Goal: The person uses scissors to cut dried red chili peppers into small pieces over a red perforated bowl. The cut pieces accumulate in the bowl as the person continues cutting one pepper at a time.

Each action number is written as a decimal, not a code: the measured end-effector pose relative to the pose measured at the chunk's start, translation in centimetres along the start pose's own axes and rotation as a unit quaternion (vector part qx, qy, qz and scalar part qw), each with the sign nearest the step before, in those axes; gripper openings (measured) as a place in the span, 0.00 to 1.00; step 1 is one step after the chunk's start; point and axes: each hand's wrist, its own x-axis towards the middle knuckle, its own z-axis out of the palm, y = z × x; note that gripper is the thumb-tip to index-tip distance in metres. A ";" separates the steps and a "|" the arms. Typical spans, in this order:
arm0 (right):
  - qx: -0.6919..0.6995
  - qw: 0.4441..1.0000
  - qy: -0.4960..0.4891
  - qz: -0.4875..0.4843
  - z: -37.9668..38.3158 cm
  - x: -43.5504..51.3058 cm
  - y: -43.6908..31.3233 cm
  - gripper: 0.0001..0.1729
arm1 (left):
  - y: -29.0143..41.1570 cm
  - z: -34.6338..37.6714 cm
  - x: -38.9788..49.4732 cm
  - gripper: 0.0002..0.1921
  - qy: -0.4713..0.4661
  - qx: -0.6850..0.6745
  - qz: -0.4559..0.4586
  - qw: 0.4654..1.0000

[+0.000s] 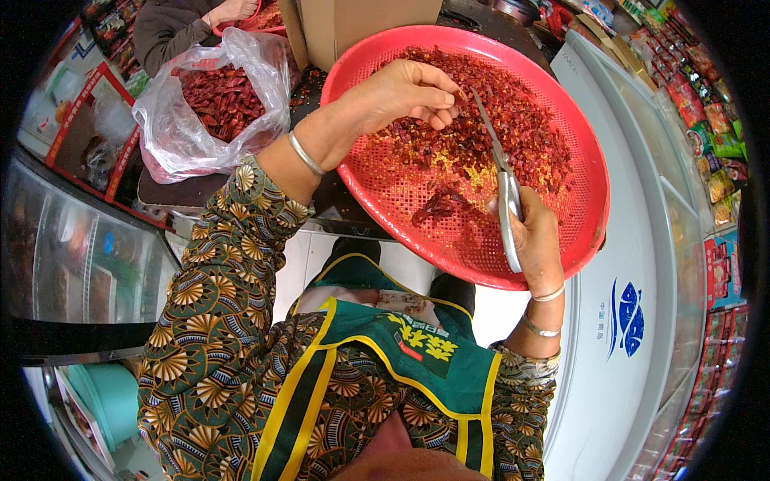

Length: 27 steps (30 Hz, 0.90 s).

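My right hand (532, 240) holds a pair of metal scissors (508, 186) by the handles, over a round red plastic sieve basket (592, 228). Its blades point up and away from me and look nearly closed. Cut dried red chili pieces (529, 132) and yellow seeds (481, 177) cover much of the perforated bottom. Left of the scissors' tips, my left hand (421, 96) pinches a small dark red chili piece (461, 95) between thumb and fingers. A small heap of longer dried chilies (442, 204) lies in the basket's near part.
A clear plastic bag (162, 132) of whole dried chilies (222, 102) stands on the dark table (174, 195) at left. Behind are a cardboard box (373, 27) and another person's hand (234, 11) at a red container (271, 18). A white chest freezer (619, 240) stands right.
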 end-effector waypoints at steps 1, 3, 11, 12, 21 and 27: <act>-0.001 1.000 0.003 0.005 -0.1 0.0 -0.5 0.21 | 0.0 -0.1 0.0 0.09 0.001 -0.010 0.006 1.000; 0.008 1.000 0.012 0.010 -0.1 0.0 -0.8 0.20 | 0.1 -0.4 -0.1 0.10 0.002 -0.031 0.017 0.999; 0.011 1.000 -0.007 0.028 -0.1 -0.1 -1.3 0.20 | 0.5 -0.3 -0.1 0.09 0.009 -0.063 0.014 0.998; 0.008 1.000 -0.002 0.025 -0.1 -0.1 -1.2 0.20 | 0.4 -0.3 -0.1 0.09 0.001 -0.070 0.013 0.997; -0.035 0.999 0.018 -0.019 0.2 0.1 0.1 0.29 | 0.1 -0.3 0.1 0.09 0.023 0.026 0.001 0.999; -0.031 0.999 0.003 -0.014 0.0 0.0 -0.1 0.25 | 0.0 0.1 0.0 0.09 0.016 0.047 -0.003 0.999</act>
